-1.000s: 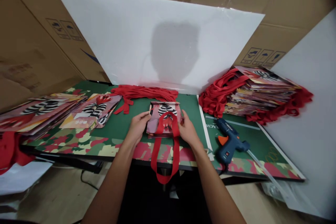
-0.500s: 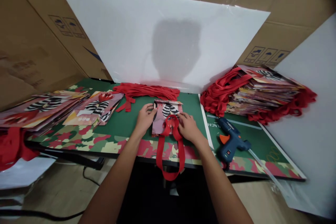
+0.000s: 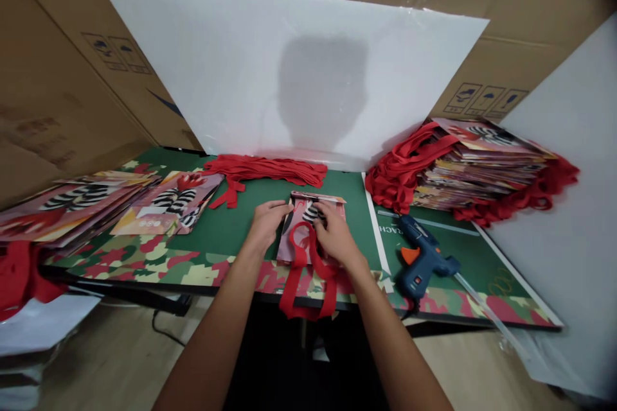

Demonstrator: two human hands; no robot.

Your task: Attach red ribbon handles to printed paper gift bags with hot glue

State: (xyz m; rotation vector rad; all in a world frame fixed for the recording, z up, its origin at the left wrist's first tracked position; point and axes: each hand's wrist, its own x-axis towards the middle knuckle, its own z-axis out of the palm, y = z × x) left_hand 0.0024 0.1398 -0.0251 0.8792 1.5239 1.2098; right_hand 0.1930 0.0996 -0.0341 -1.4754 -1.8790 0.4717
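Note:
A small printed paper bag [image 3: 285, 247], pink with black-and-white striped figures, lies flat near the front of the table. My left hand [image 3: 267, 225] holds its upper left edge between thumb and fingers. My right hand [image 3: 335, 234] is over the bag's right half, with curled fingers and thumb pressed on its printed face near the top; what lies under the fingertips is hidden. A red ribbon [image 3: 295, 276] loops across the bag and hangs over the table's front edge. To the right lies a blue glue gun [image 3: 420, 263] with an orange trigger.
A bundle of red ribbons [image 3: 274, 168] lies at the back. Printed bags [image 3: 80, 202] are piled at the left, with another bag [image 3: 168, 202] beside them. A tall stack of bags [image 3: 482, 173] with red ribbons stands at the right. A white board [image 3: 216, 64] leans behind.
The bag has shifted slightly and turned a little clockwise. My right hand has moved left and up over its face. The hanging ribbon loop has swung left and sits higher.

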